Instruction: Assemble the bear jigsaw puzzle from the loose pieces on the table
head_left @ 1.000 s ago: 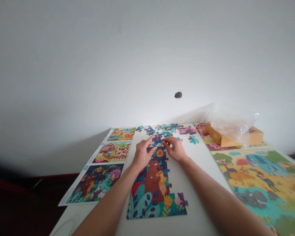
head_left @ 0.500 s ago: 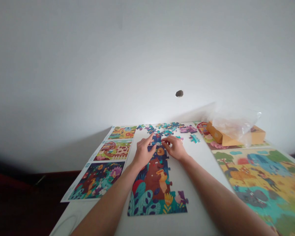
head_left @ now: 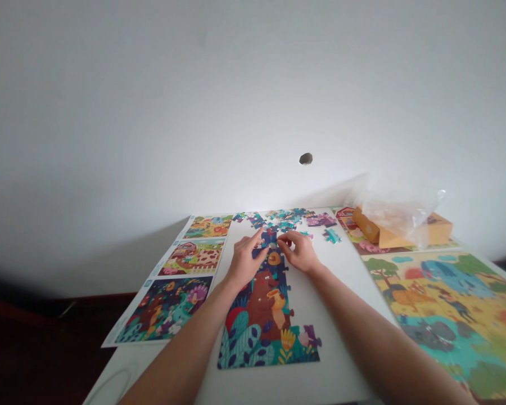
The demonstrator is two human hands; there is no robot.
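Note:
A partly built bear puzzle (head_left: 265,320) lies on the white table (head_left: 346,281) in front of me. Both hands meet at its top edge. My left hand (head_left: 244,260) and my right hand (head_left: 299,251) pinch a dark blue puzzle piece (head_left: 270,239) between their fingertips, holding it against the puzzle's upper end. Just beyond the hands lies a pile of loose puzzle pieces (head_left: 287,219), blue, teal and purple.
Three picture sheets (head_left: 181,275) lie in a column at the left. A large finished animal puzzle (head_left: 451,315) covers the right side. An orange box (head_left: 388,233) under a clear plastic bag (head_left: 405,211) stands at the back right. A white wall rises behind.
Both hands stay at the top of the bear puzzle with only small finger shifts. The view has drifted slightly.

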